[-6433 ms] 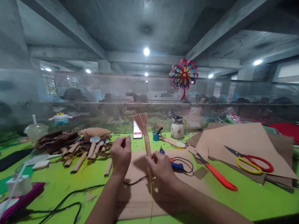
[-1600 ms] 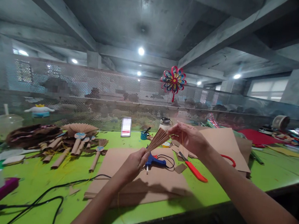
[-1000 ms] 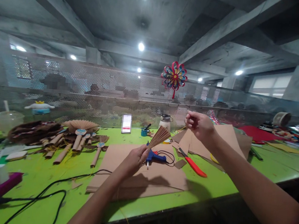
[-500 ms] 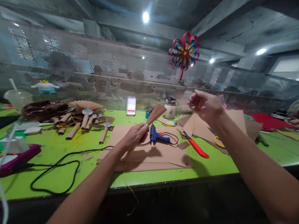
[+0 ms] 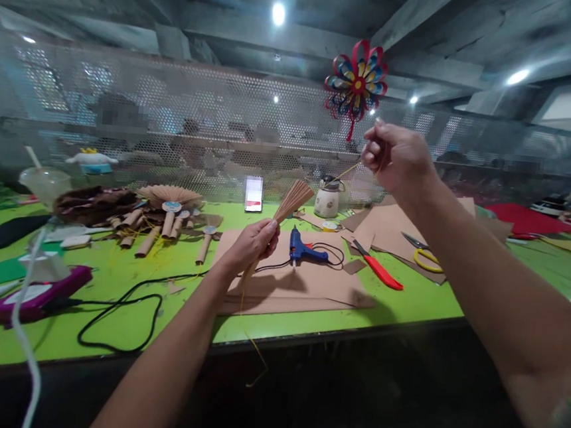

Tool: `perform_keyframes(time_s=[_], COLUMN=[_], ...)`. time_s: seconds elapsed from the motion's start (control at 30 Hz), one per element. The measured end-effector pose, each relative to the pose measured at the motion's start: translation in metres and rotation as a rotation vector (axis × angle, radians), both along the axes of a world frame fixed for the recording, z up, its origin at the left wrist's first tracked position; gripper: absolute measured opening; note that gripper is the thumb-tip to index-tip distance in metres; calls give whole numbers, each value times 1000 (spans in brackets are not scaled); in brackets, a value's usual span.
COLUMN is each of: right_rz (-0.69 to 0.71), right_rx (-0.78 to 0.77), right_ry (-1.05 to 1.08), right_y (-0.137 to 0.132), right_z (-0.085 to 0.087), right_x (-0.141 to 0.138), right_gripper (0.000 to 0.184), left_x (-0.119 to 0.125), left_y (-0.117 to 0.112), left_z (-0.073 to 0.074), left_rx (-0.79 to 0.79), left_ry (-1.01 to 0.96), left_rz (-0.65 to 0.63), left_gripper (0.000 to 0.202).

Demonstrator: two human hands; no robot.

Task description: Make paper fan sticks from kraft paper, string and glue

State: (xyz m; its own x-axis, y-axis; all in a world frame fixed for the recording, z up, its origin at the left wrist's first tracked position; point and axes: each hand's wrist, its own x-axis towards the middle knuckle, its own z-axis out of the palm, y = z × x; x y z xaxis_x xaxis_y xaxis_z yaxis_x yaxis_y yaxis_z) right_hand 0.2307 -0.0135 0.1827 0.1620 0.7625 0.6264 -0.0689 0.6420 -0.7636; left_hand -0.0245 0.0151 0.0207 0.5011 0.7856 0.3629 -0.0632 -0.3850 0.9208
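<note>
Left hand [image 5: 257,243] wrapped round the fan [image 5: 294,199] at the base of its pleats, fan tilted toward 1 o'clock over the counter [image 5: 418,302]. Right hand [image 5: 395,154] raised at 2 o'clock from the left, fingers pinched on the thread [image 5: 343,172], which slants down fanward; exact meeting point unclear. Handling, in the annotator's judgement: firm left grip so pleats don't splay, even tension, thread clear of the glue gun [image 5: 307,250] at 3 o'clock. Labels [image 5: 172,207] between 9 and 10 o'clock: too small to read. Phone [image 5: 254,194], 12 o'clock: screen text illegible. No readable brands.
</note>
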Motion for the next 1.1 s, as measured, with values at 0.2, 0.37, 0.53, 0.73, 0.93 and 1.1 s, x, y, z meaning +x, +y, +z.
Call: perform_keyframes(time_s=[0.2, 0.37, 0.53, 0.73, 0.93, 1.1], right_rz=[-103, -179, -232, -104, 5, -413], right_rx=[-4, -7, -24, -124, -281, -410], right_ry=[-16, 24, 69, -53, -294, -808], right_y=[6, -5, -14, -16, -2, 15], right_z=[21, 53, 59, 33, -14, -73], right_x=[7, 21, 33, 39, 51, 48], right_gripper=[41, 42, 43, 37, 31, 25], left_x=[-5, -9, -8, -12, -16, -19], left_y=[-2, -1, -4, -5, 1, 4], left_z=[5, 6, 8, 12, 10, 10], left_rx=[53, 51, 47, -5, -114, -200], left_ry=[36, 16, 20, -105, -257, -332], left_rz=[2, -9, -15, -6, -79, -124], left_gripper=[32, 31, 30, 27, 26, 25])
